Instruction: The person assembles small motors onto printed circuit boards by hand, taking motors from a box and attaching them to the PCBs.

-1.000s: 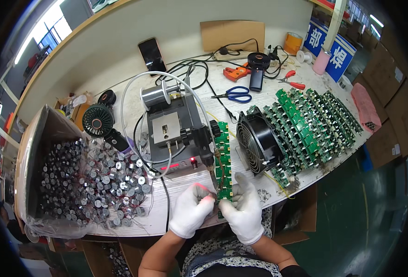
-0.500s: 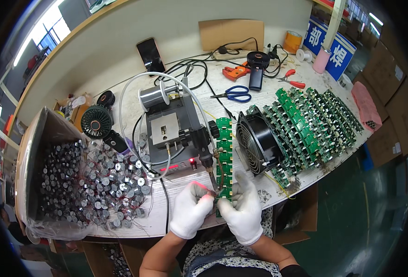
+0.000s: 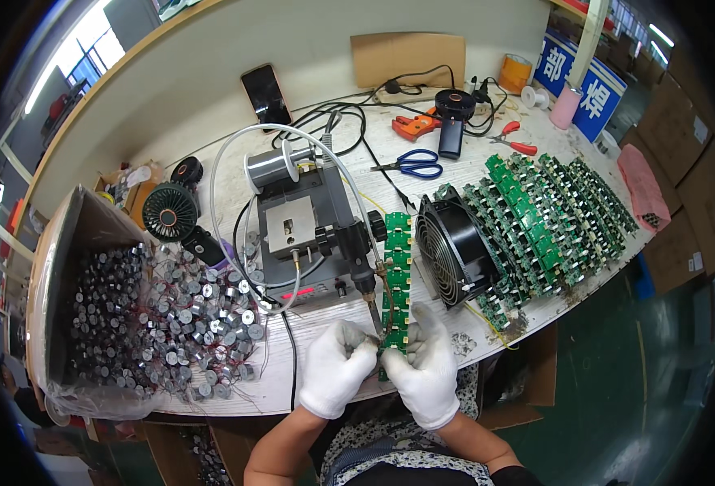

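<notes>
A long strip of green circuit boards lies lengthwise on the bench, its near end between my gloved hands. My right hand pinches that near end from the right, thumb on the board and fingers along its edge. Just left of the strip, my left hand has its fingertips pressed together beside the iron tip; the small thing in them is mostly hidden. Above both hands stands the soldering machine, with a spool of solder wire on top. Its soldering iron points down to the strip between my hands.
A box of small wired motors stands at left, with loose motors spilling beside it. Right of the strip are a black fan and rows of boards. Blue scissors, red-handled pliers and a phone lie behind.
The red light on the machine and its glow on my left glove have gone out. The strip's far end has swung slightly right. My hands have hardly moved.
</notes>
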A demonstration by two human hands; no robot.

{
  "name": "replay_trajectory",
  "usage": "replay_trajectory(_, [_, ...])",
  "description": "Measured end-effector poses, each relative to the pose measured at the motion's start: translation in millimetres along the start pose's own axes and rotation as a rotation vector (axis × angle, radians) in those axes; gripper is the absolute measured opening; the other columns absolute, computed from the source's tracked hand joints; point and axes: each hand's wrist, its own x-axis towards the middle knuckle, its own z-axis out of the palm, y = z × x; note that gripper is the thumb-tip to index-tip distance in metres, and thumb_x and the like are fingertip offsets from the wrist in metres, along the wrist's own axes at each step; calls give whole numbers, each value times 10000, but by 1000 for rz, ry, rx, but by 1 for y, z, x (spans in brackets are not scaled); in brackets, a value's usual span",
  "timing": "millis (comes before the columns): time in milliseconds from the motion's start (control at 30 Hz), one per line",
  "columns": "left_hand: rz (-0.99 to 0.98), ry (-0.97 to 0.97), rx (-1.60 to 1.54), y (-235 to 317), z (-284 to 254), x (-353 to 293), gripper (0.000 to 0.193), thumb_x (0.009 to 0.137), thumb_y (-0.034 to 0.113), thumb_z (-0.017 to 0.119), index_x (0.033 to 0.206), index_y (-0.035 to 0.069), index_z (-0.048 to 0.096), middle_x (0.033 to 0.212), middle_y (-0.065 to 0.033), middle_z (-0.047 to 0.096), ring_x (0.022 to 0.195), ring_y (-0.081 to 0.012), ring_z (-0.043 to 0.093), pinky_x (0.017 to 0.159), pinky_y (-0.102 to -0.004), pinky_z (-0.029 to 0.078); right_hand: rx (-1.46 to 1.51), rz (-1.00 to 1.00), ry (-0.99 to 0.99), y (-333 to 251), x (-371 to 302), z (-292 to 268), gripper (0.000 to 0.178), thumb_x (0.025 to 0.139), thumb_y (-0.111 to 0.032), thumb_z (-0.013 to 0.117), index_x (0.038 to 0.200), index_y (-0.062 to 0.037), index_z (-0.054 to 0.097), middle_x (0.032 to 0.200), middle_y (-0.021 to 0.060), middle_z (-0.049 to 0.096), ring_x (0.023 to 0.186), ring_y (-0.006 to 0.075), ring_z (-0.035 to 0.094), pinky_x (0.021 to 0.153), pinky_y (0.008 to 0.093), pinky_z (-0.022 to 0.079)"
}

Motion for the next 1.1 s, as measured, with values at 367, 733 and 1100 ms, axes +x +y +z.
replay_trajectory(367, [-106,-48,-34,12,-3,-4,119,830,69,634,796,-21,565,692,-52,600,612,-99,553,568,-258,458,43,45,-26,-4,-4,-1,659,815,60,627,1399,73,322,942,101,616,746,116,641,642,234,537])
replay_trajectory(733, [-30,-61,54,4,-3,0,130,820,81,660,871,-22,598,703,-38,625,633,-64,546,596,-241,474,40,51,-41,-6,-6,-1,662,816,68,611,1412,42,324,932,71,607,734,86,611,636,215,515])
replay_trajectory(1100, [8,-40,76,5,-3,-1,117,814,85,669,834,-5,596,673,-27,606,611,-60,521,577,-242,459,-29,14,-27,-8,-8,-1,627,805,50,628,1384,26,388,927,59,620,715,69,607,613,207,510])
